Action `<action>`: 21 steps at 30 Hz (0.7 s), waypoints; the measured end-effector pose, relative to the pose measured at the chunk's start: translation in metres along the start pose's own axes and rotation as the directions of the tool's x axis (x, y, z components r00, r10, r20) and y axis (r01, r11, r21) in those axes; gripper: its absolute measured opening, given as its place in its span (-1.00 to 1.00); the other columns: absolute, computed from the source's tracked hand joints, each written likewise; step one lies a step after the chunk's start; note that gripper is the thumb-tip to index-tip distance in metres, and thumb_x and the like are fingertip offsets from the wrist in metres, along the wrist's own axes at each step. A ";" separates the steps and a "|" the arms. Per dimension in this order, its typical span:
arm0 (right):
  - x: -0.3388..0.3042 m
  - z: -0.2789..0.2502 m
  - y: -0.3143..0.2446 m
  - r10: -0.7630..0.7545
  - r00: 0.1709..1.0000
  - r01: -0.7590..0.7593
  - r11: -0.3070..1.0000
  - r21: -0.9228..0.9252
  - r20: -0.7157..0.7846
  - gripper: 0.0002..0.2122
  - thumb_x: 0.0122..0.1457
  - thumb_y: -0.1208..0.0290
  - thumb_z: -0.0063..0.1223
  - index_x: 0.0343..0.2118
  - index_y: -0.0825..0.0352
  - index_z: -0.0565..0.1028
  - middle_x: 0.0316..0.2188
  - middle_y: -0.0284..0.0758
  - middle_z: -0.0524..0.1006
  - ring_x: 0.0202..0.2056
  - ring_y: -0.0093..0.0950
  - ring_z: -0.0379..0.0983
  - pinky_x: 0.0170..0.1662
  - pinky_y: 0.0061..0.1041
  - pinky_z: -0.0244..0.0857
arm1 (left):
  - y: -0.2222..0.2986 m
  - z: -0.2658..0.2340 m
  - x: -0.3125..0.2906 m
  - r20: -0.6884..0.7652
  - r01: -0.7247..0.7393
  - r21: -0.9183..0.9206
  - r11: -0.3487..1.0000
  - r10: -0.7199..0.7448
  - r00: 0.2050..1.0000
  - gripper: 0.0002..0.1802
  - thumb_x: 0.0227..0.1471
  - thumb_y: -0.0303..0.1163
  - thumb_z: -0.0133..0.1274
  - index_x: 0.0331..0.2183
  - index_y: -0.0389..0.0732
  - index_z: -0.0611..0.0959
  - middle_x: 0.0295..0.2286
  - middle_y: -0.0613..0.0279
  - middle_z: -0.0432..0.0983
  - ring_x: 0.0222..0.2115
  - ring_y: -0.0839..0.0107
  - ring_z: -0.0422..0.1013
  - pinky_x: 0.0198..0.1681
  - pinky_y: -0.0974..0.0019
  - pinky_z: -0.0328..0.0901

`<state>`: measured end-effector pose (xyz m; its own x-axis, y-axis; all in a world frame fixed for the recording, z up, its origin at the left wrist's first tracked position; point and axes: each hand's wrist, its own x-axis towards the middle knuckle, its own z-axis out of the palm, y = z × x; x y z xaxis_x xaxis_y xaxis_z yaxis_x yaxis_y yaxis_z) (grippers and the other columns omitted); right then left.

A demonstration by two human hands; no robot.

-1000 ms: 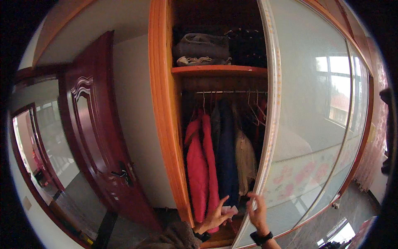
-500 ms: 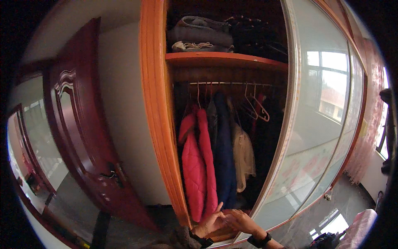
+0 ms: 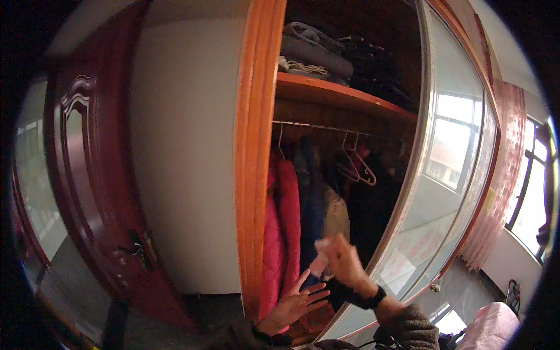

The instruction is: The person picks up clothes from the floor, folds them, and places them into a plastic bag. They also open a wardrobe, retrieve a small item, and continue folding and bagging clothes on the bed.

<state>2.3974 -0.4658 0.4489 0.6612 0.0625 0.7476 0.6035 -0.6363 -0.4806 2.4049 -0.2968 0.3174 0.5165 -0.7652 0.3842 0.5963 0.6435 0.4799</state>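
My left hand (image 3: pixel 296 304) is open with its fingers spread, palm up, low in front of the wardrobe opening. Just above it and to the right, my right hand (image 3: pixel 345 261) is closed, its fingers pinching a small, flat, pale pink piece (image 3: pixel 318 265). Motion blur hides what that piece is. Behind the hands hang a bright pink quilted jacket (image 3: pixel 287 204), a dark blue garment (image 3: pixel 312 210) and a beige garment (image 3: pixel 336 217). A dark band circles my right wrist.
Two bare hangers, one a pale hanger (image 3: pixel 366 172), hang from the rail (image 3: pixel 315 125). Folded grey clothes (image 3: pixel 318 55) lie on the orange shelf (image 3: pixel 344 88). An orange wooden post (image 3: pixel 255 163) bounds the opening at left, a sliding glass door (image 3: pixel 449 169) at right. A dark red door (image 3: pixel 99 163) stands farther left.
My hands were together and have come apart. The right hand has risen with the pale pink piece, while the left has spread its fingers. The wardrobe has shifted rightward in view.
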 end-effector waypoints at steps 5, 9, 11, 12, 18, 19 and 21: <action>0.128 -0.063 -0.034 -0.111 0.907 0.121 0.993 -0.002 -0.405 -0.89 0.32 0.47 -0.20 -0.21 0.32 0.40 -0.49 -0.38 0.48 -0.53 -0.62 0.39 -0.55 -0.56 0.28 | 0.007 -0.022 -0.008 -0.029 0.020 0.364 0.931 -0.010 1.000 -0.27 0.15 -0.39 0.05 0.26 -0.16 0.10 0.03 0.07 0.28 0.09 0.23 0.25 0.21 0.09 0.17; 0.238 -0.136 -0.060 -0.716 0.450 0.237 0.672 -0.702 -0.533 -0.89 0.30 0.39 -0.08 -0.19 0.26 0.42 -0.44 -0.22 0.52 -0.43 -0.34 0.49 -0.43 -0.36 0.34 | 0.002 -0.058 -0.021 -0.107 0.164 0.486 0.858 -0.128 0.986 -0.40 0.20 -0.35 0.02 0.20 -0.25 0.24 -0.06 0.18 0.38 -0.03 0.44 0.32 0.08 0.34 0.24; 0.275 -0.157 -0.066 -0.808 0.455 0.124 0.473 -0.872 -0.374 -0.86 0.29 0.34 -0.06 -0.18 0.25 0.43 -0.36 -0.22 0.55 -0.30 -0.27 0.50 -0.36 -0.32 0.37 | -0.002 -0.073 -0.024 -0.154 0.204 0.541 0.816 -0.142 0.978 -0.46 0.22 -0.35 -0.02 0.18 -0.25 0.30 -0.08 0.20 0.40 -0.07 0.49 0.33 0.02 0.41 0.26; 0.289 -0.163 -0.067 -0.799 0.533 0.101 0.388 -0.916 -0.279 -0.84 0.30 0.31 -0.07 -0.17 0.25 0.44 -0.33 -0.21 0.55 -0.25 -0.24 0.48 -0.30 -0.30 0.38 | -0.005 -0.078 -0.024 -0.158 0.200 0.573 0.795 -0.133 0.979 -0.46 0.22 -0.35 -0.03 0.18 -0.26 0.28 -0.09 0.19 0.41 -0.07 0.46 0.34 0.03 0.39 0.26; 0.334 -0.162 -0.039 -0.008 0.971 -0.144 0.780 -0.609 -0.240 -0.37 0.31 -0.19 -0.58 0.17 0.19 0.33 0.09 -0.06 0.38 0.14 -0.11 0.25 0.25 -0.29 -0.01 | -0.013 -0.094 -0.021 -0.160 0.215 0.644 0.734 -0.145 0.976 -0.46 0.23 -0.33 -0.05 0.19 -0.29 0.27 -0.09 0.17 0.42 -0.05 0.41 0.36 0.03 0.35 0.26; 0.336 -0.165 -0.034 -0.035 0.976 -0.075 0.872 -0.483 -0.215 -0.35 0.30 -0.22 -0.59 0.16 0.18 0.35 0.07 -0.08 0.40 0.11 -0.11 0.28 0.24 -0.26 0.01 | -0.014 -0.095 -0.020 -0.153 0.208 0.638 0.741 -0.143 0.978 -0.45 0.23 -0.33 -0.05 0.19 -0.29 0.27 -0.09 0.17 0.43 -0.06 0.41 0.36 0.03 0.35 0.26; 0.335 -0.169 -0.028 -0.164 0.949 0.087 0.957 -0.276 -0.270 -0.35 0.30 -0.21 -0.58 0.14 0.20 0.36 0.06 -0.09 0.40 0.11 -0.14 0.28 0.24 -0.25 0.01 | -0.017 -0.098 -0.020 -0.165 0.218 0.602 0.768 -0.147 0.975 -0.45 0.23 -0.33 -0.04 0.18 -0.29 0.28 -0.10 0.17 0.43 -0.06 0.42 0.36 0.03 0.35 0.26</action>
<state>2.5265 -0.5573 0.7905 0.4083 -0.0441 0.9118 0.5121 -0.8158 -0.2688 2.4445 -0.2907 0.2247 0.5175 -0.8379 0.1735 0.2005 0.3159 0.9274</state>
